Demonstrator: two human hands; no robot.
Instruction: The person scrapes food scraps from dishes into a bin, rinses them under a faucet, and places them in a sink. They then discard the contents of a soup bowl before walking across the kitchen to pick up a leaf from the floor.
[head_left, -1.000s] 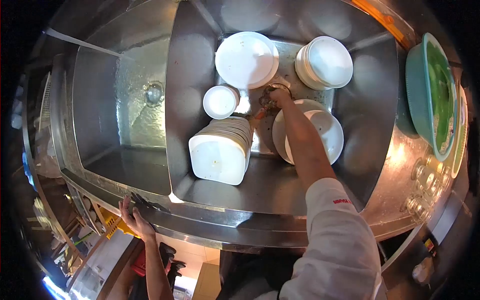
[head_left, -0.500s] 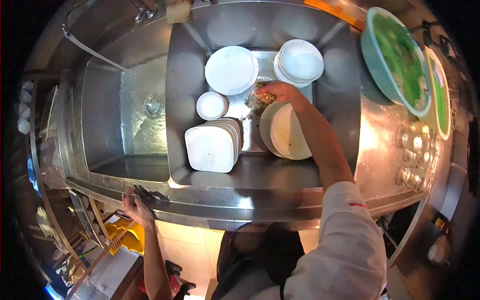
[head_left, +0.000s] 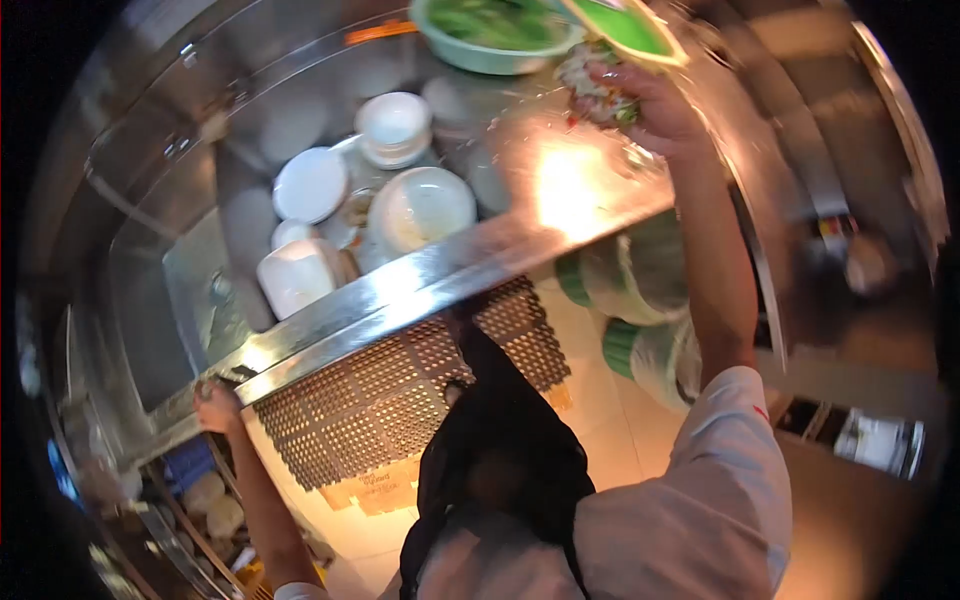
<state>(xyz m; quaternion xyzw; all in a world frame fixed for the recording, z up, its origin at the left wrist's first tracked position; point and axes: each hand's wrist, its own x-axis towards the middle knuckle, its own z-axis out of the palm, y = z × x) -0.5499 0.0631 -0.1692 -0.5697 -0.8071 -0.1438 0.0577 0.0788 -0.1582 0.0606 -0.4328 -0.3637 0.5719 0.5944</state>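
My right hand (head_left: 665,112) is raised above the steel counter on the right, closed on a wet clump of mixed food scraps (head_left: 592,92). A tray with a green inside (head_left: 655,45) is right beside that hand. At the lower left, my left hand (head_left: 218,407) curls over the front edge of the steel sink (head_left: 280,372). Inside the sink basin stand a round white plate (head_left: 311,186), a stack of white bowls (head_left: 394,122), a large bowl with food residue (head_left: 428,205) and square white dishes (head_left: 297,280). Some scraps (head_left: 357,208) lie among them.
A pale green basin (head_left: 490,58) with green contents stands behind the sink's right side. Lined bins (head_left: 640,275) are below the counter on the right. A perforated rubber mat (head_left: 350,405) covers part of the floor. A second sink basin (head_left: 160,300) is on the left.
My right hand has lifted out of the sink with the food scraps and moved right over the counter. My left hand has come onto the sink's edge. The view has turned right.
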